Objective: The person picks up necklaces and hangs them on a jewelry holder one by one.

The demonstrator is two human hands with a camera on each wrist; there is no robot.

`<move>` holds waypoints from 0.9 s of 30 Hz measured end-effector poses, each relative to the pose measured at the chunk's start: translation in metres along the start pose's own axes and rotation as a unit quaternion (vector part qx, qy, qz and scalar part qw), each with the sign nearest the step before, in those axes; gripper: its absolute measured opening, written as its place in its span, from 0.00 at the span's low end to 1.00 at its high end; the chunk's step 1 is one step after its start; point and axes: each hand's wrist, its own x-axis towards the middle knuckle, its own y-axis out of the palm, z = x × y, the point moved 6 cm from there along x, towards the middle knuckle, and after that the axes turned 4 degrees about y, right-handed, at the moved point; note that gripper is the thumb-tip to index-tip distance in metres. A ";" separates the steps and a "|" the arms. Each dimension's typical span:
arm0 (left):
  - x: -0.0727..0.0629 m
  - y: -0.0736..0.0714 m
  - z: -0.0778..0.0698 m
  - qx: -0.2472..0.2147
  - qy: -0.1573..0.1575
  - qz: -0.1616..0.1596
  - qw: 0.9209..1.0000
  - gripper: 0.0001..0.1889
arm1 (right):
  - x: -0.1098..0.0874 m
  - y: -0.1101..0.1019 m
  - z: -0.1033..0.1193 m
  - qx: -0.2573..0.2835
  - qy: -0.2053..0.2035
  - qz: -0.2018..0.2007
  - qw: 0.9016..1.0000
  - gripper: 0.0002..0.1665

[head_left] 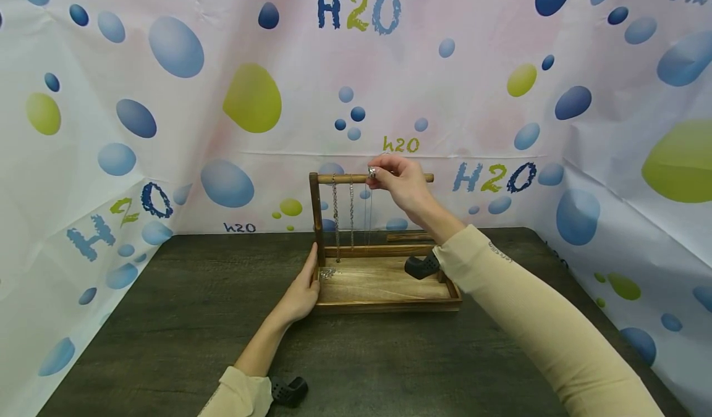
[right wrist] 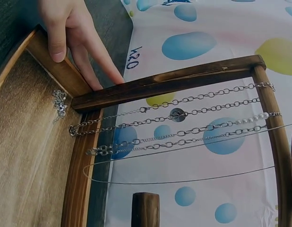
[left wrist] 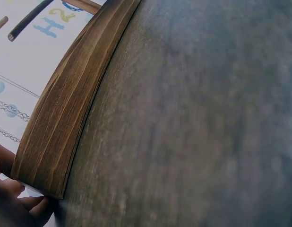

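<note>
Head view, and here's the right hand [head_left: 402, 182] up at the bar, thumb and fingertips closed together on a small silver piece [head_left: 372, 172]. That's the bit to watch, right there in the pinch; whether it belongs to the thin strand below, these pictures can't settle.

Just beneath the grip hangs that thin strand [right wrist: 136, 183], a long narrow loop. Its long axis runs straight down from the fingers; the right wrist view has one side of it leading toward the fingertips, the other meeting the crossbar [head_left: 356, 179]. And that's the relation that counts: the crossbar lies level with the pinch, its long axis running left to right, with the free end off to the right of the grip. The right hand is clearly the nearer one.

Close by on the left of the pinch, two chunkier silver necklaces [head_left: 335, 207] dangle side by side, one carrying a disc [right wrist: 177, 115], the other some pearly beads [right wrist: 252, 119].

Farther left stands the upright post [head_left: 317, 219], and down at its foot the left hand [head_left: 303, 290] holds the tray [head_left: 386, 306] by its left side, thumb and fingers on either side of the wall. Inside that corner, well below the pinch, sits a little silver heap [head_left: 327, 273].
</note>
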 end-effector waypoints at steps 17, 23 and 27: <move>0.001 0.000 0.000 0.002 -0.002 -0.001 1.000 0.44 | -0.007 0.005 -0.009 -0.028 0.022 0.019 0.999 0.12; 0.001 0.000 0.001 0.007 -0.003 -0.001 1.000 0.44 | -0.011 0.004 -0.014 -0.044 0.024 0.024 0.998 0.12; 0.000 0.000 0.000 0.007 -0.004 0.000 1.000 0.44 | -0.013 0.004 -0.017 -0.046 0.033 0.025 0.998 0.12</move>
